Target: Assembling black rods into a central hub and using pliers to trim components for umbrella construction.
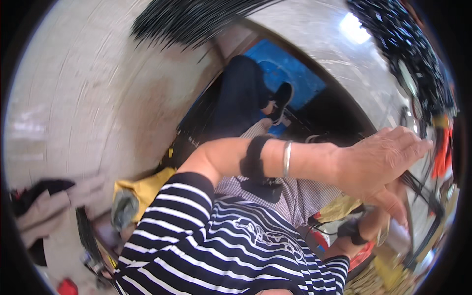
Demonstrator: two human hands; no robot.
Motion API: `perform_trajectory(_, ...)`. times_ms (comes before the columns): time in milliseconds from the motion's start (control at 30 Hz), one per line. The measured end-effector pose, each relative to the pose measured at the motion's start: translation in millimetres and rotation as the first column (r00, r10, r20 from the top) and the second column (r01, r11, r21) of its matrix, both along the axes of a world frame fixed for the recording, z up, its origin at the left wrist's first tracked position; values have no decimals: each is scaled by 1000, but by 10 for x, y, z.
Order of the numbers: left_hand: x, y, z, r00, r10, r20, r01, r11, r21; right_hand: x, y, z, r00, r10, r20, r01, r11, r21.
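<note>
Overlapping the right hand (374, 222), the left hand (381, 160) has fingers close together, thumb apart; the right's fingers cannot be told. Two black strand bundles show against pale surfaces: the upper bundle (182, 19) and the right bundle (400, 42), nearer the left hand. White script (265, 238) marks one striped shirt (206, 246).

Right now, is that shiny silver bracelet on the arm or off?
On: the silver bracelet circles the left forearm, between the black strap and the left hand.
</note>
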State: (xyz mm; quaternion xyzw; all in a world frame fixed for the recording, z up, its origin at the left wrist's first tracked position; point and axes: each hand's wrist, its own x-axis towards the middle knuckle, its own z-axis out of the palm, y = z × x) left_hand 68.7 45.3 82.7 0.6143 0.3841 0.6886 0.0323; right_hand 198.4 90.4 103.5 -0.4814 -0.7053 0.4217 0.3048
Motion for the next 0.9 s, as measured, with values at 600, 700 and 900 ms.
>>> perform_trajectory(600, -1026, -3112, -1456, 776, 449, -444, -520, 57, -852, -563, 534, -282, 950, 305, -65, -279, 923, 266)
perform_trajectory(700, -1120, -3478, -2063, 764, 448, -466, -448, -153, -881, -564, 753, -481, 959, 252, -132, -205, 934, 293)
perform_trajectory(900, -1508, -3554, -2664, 699, 460, -548, -441, -326, -836, -520, 800, -554, 961, 248, -120, -205, 936, 285)
